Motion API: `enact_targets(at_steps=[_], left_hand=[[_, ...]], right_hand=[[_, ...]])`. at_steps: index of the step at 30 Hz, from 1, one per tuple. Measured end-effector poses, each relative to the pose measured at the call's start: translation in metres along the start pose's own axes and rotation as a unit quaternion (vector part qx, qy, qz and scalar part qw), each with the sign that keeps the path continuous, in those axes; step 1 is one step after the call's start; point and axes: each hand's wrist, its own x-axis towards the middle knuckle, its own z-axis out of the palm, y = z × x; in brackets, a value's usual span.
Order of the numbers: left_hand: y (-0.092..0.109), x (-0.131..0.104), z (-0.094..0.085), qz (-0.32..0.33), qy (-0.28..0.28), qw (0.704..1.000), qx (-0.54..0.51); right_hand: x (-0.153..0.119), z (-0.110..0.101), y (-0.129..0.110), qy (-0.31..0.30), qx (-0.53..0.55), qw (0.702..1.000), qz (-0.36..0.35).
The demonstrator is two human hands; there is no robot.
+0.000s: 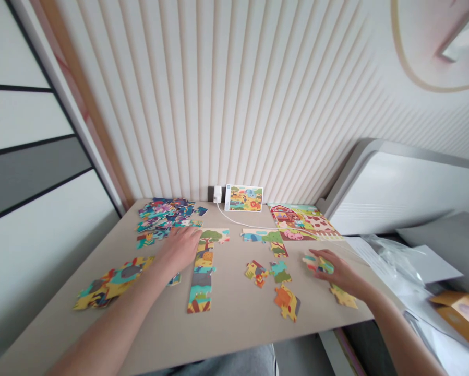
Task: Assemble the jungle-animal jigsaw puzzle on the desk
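Spanning the foreground, a table (242,334) lies under both hands. The left hand (182,244) is beside the far end of the joined strip (202,279); whether its fingers grip anything, I cannot tell. The right hand (333,267) pinches a blurred piece (310,261) over the table's right side. Probably light, stiff card, fragile at the tabs: best held by opposite edges.

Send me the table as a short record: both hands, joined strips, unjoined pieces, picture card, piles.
left hand: palm down, beside top of left strip; grip hidden
right hand: fingers at a blurred puzzle piece; grip unclear
right strip: below farm picture, at its left
centre-right pieces: apart from both strips
picture card: propped up at the wall
piles: dark pile back left; yellow pile front left
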Motion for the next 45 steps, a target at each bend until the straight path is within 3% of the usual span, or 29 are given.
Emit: enact_targets(at_steps=[3,8,12,15,19,26,39,45], left_hand=[[0.002,0.000,0.003,0.001,-0.007,1.000,-0.010],[0.005,-0.001,0.008,0.009,-0.019,1.000,-0.022],[0.006,-0.003,0.013,0.010,-0.027,0.999,-0.026],[0.006,-0.004,0.017,0.010,-0.030,0.999,-0.027],[0.008,-0.006,0.020,0.013,-0.033,0.999,-0.034],[0.013,-0.006,0.015,0.047,-0.046,0.996,-0.054],[0.019,-0.005,0.005,0.044,-0.065,0.996,-0.051],[0.018,-0.004,0.007,0.041,-0.079,0.995,-0.046]], right_hand=[[0.027,0.015,-0.046,0.044,0.015,0.997,-0.064],[0.093,0.067,-0.145,0.005,0.003,0.985,-0.172],[0.145,0.106,-0.180,-0.005,-0.028,0.979,-0.203],[0.165,0.123,-0.180,-0.011,-0.041,0.977,-0.208],[0.164,0.131,-0.171,-0.008,-0.045,0.974,-0.221],[0.155,0.131,-0.168,0.004,-0.065,0.966,-0.251],[0.152,0.128,-0.175,-0.003,-0.082,0.964,-0.253],[0.153,0.126,-0.174,-0.040,-0.110,0.959,-0.256]])
